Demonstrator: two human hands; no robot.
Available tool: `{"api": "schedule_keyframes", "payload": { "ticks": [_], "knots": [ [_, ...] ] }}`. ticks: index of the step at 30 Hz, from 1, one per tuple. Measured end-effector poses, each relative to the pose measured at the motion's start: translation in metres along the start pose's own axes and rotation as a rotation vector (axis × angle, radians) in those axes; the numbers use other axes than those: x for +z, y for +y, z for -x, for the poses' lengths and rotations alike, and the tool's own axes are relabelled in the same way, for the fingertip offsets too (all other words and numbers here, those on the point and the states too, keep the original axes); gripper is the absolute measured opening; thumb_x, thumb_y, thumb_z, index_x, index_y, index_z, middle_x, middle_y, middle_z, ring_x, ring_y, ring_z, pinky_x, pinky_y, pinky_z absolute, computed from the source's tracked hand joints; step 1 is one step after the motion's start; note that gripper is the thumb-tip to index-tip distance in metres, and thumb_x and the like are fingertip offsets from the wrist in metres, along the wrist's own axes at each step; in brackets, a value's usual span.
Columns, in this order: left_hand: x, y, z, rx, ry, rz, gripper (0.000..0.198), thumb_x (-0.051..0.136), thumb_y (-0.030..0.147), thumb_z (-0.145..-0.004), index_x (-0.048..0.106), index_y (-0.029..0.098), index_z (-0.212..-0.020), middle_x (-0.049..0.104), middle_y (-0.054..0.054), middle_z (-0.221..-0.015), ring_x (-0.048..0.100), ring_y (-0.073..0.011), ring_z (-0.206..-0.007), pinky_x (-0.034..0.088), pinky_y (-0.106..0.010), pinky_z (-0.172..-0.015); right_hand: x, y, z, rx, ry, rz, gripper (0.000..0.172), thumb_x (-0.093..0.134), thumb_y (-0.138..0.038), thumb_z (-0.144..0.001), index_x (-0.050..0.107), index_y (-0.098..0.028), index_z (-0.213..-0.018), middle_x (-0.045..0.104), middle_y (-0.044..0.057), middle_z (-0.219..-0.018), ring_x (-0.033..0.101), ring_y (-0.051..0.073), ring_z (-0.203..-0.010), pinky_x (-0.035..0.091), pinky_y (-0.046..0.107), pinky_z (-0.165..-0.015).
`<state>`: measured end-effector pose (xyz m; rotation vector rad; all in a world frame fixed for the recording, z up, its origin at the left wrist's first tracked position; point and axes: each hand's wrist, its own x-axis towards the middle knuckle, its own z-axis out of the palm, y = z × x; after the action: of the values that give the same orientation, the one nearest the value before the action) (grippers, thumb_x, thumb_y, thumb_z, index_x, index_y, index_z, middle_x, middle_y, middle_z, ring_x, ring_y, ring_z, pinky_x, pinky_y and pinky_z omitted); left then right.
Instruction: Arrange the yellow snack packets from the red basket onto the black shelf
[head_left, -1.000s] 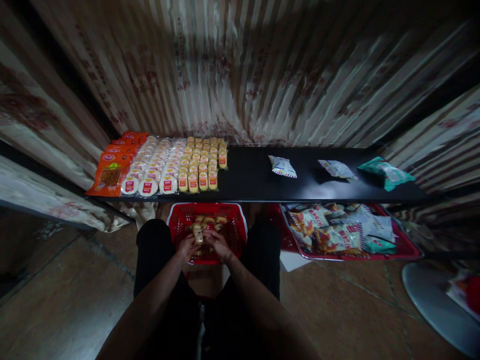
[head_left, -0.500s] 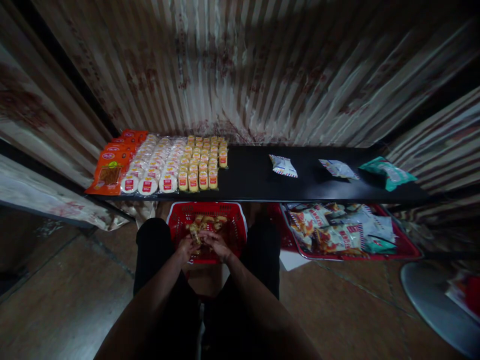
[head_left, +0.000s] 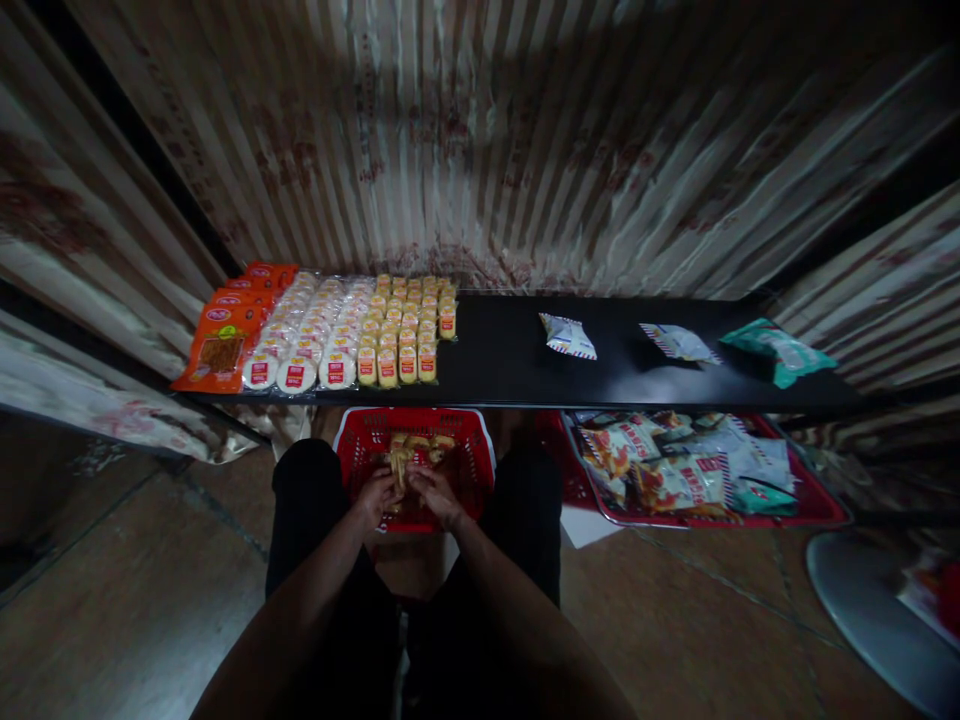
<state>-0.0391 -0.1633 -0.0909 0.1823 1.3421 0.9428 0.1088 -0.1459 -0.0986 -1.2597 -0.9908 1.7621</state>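
Note:
Over the red basket (head_left: 480,440) between my knees, my left hand (head_left: 379,493) and my right hand (head_left: 437,494) are close together. Between them is a yellowish wrapped snack cake (head_left: 400,468), with the fingers of both hands closed on it; its label cannot be made out. More yellow wrapped cakes (head_left: 442,442) lie in the basket behind my hands. On the black shelf (head_left: 495,360) above stand rows of similar yellow packaged cakes (head_left: 407,362), their red labels facing me.
Left on the shelf are round white packaged cakes (head_left: 296,373) and orange packets (head_left: 216,348). Two white packets (head_left: 568,336) and a teal packet (head_left: 780,350) lie to the right. Below is a second red basket (head_left: 821,508) full of snack bags (head_left: 682,482). A grey round surface (head_left: 862,610) stands lower right.
The snack cake has turned more upright between my hands, and my right hand's fingers have shifted slightly to the right. The shelf goods have stayed put.

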Motion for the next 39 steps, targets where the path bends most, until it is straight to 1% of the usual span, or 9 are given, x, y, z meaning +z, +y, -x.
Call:
{"api": "schedule_keyframes", "payload": {
  "ticks": [7, 13, 17, 20, 25, 30, 32, 35, 39],
  "knots": [
    [0.000, -0.002, 0.001, 0.049, -0.042, -0.055, 0.034, 0.081, 0.027, -0.062, 0.057, 0.019, -0.084, 0.067, 0.000, -0.073, 0.067, -0.0132, -0.070, 0.051, -0.026, -0.075, 0.001, 0.012, -0.003, 0.016, 0.061, 0.058, 0.049, 0.079, -0.057, -0.052, 0.071, -0.022, -0.084, 0.072, 0.005, -0.089, 0.066, 0.024, -0.091, 0.049, 0.041, -0.092],
    [0.010, -0.002, 0.003, 0.123, -0.005, -0.193, 0.022, 0.078, 0.024, -0.063, 0.064, 0.017, -0.079, 0.067, -0.002, -0.073, 0.065, -0.0141, -0.073, 0.050, -0.027, -0.076, -0.006, 0.015, -0.004, -0.041, 0.044, 0.123, 0.056, 0.073, -0.063, -0.058, 0.070, -0.020, -0.094, 0.072, 0.006, -0.094, 0.066, 0.025, -0.092, 0.049, 0.042, -0.093],
    [0.019, -0.002, 0.006, 0.173, 0.025, -0.226, 0.016, 0.076, 0.023, -0.066, 0.064, 0.017, -0.074, 0.065, -0.002, -0.074, 0.063, -0.0144, -0.072, 0.050, -0.028, -0.075, -0.010, 0.019, -0.009, -0.058, 0.128, 0.205, 0.059, 0.069, -0.068, -0.056, 0.070, -0.019, -0.090, 0.072, 0.009, -0.091, 0.067, 0.028, -0.090, 0.049, 0.047, -0.092],
    [0.025, -0.001, 0.007, 0.215, 0.033, -0.217, 0.011, 0.071, 0.019, -0.069, 0.063, 0.018, -0.077, 0.066, -0.002, -0.077, 0.063, -0.0151, -0.076, 0.050, -0.027, -0.074, -0.010, 0.021, -0.011, -0.079, 0.217, 0.218, 0.063, 0.066, -0.069, -0.058, 0.068, -0.019, -0.096, 0.072, 0.010, -0.094, 0.066, 0.029, -0.091, 0.049, 0.048, -0.091],
    [0.036, 0.003, 0.007, 0.225, 0.100, -0.193, 0.023, 0.068, 0.012, -0.068, 0.063, 0.018, -0.090, 0.068, -0.006, -0.092, 0.065, -0.0181, -0.085, 0.050, -0.030, -0.077, -0.009, 0.017, -0.010, -0.183, 0.323, 0.177, 0.068, 0.062, -0.073, -0.061, 0.067, -0.020, -0.102, 0.070, 0.013, -0.102, 0.063, 0.031, -0.101, 0.047, 0.047, -0.094],
    [0.047, 0.004, 0.011, 0.235, 0.022, -0.257, 0.021, 0.062, 0.013, -0.069, 0.066, 0.018, -0.089, 0.068, -0.007, -0.093, 0.064, -0.0180, -0.084, 0.049, -0.028, -0.074, -0.011, 0.007, -0.004, -0.188, 0.331, 0.263, 0.072, 0.057, -0.075, -0.064, 0.068, -0.018, -0.106, 0.071, 0.016, -0.101, 0.063, 0.034, -0.105, 0.047, 0.048, -0.096],
    [0.050, 0.004, 0.013, 0.247, -0.003, -0.257, 0.019, 0.062, 0.014, -0.069, 0.066, 0.019, -0.087, 0.068, -0.006, -0.090, 0.064, -0.0173, -0.082, 0.049, -0.027, -0.072, -0.012, 0.002, -0.001, -0.170, 0.328, 0.313, 0.070, 0.056, -0.072, -0.068, 0.067, -0.017, -0.111, 0.071, 0.017, -0.104, 0.062, 0.035, -0.108, 0.046, 0.048, -0.096],
    [0.054, 0.006, 0.014, 0.252, -0.014, -0.252, 0.018, 0.065, 0.017, -0.067, 0.066, 0.020, -0.084, 0.068, -0.005, -0.089, 0.064, -0.0176, -0.082, 0.048, -0.027, -0.072, -0.015, -0.003, 0.001, -0.147, 0.345, 0.404, 0.059, 0.056, -0.065, -0.073, 0.069, -0.020, -0.109, 0.071, 0.016, -0.107, 0.061, 0.035, -0.111, 0.044, 0.046, -0.100],
    [0.057, 0.011, 0.015, 0.270, -0.023, -0.243, 0.021, 0.069, 0.018, -0.062, 0.066, 0.019, -0.083, 0.067, -0.006, -0.092, 0.064, -0.0186, -0.085, 0.048, -0.028, -0.072, -0.018, -0.005, -0.001, -0.169, 0.397, 0.467, 0.053, 0.059, -0.060, -0.073, 0.071, -0.020, -0.106, 0.069, 0.016, -0.112, 0.060, 0.036, -0.114, 0.041, 0.046, -0.103]
  ]
}}
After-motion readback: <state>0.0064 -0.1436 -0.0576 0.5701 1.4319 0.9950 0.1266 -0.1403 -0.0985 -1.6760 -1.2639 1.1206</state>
